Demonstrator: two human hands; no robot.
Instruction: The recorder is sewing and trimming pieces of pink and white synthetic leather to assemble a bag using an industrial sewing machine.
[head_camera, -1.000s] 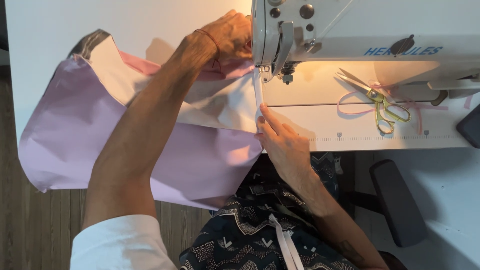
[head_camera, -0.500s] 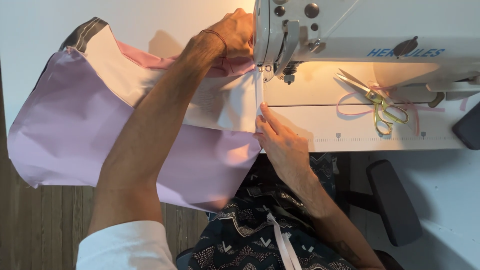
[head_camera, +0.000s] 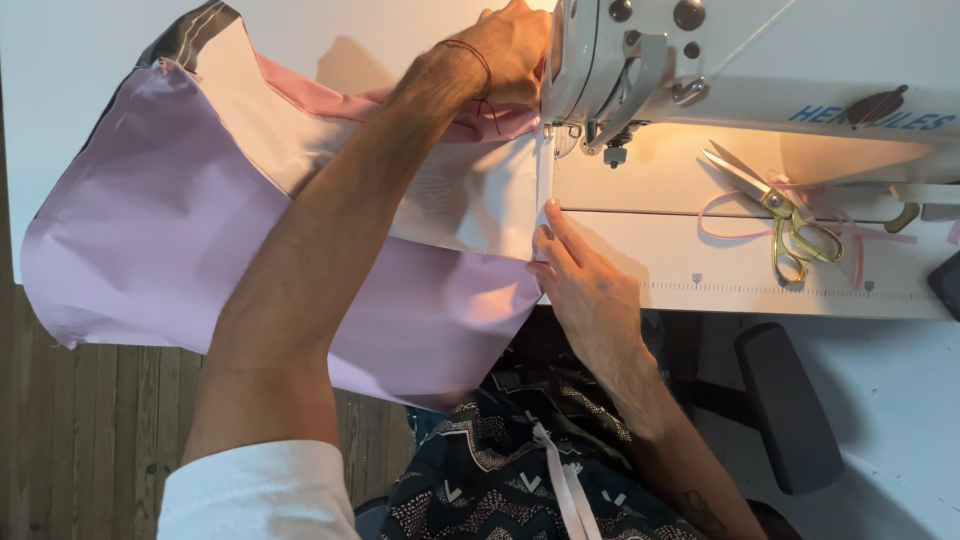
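Note:
A white sewing machine stands on a white table. A large lilac fabric piece with a cream panel and a pink layer lies under its needle. My left hand reaches behind the needle area and presses on the fabric beside the machine head. With fingers flat, my right hand rests on the fabric's folded edge just in front of the needle.
Gold-handled scissors lie on the machine bed with a thin pink ribbon looped around them. A black chair armrest sits below the table edge. Wooden floor shows at lower left. A dark object is at the right edge.
The lilac fabric has slid up and away, toward the back of the machine. My left hand has gone further back with it. My right hand stays at the folded edge.

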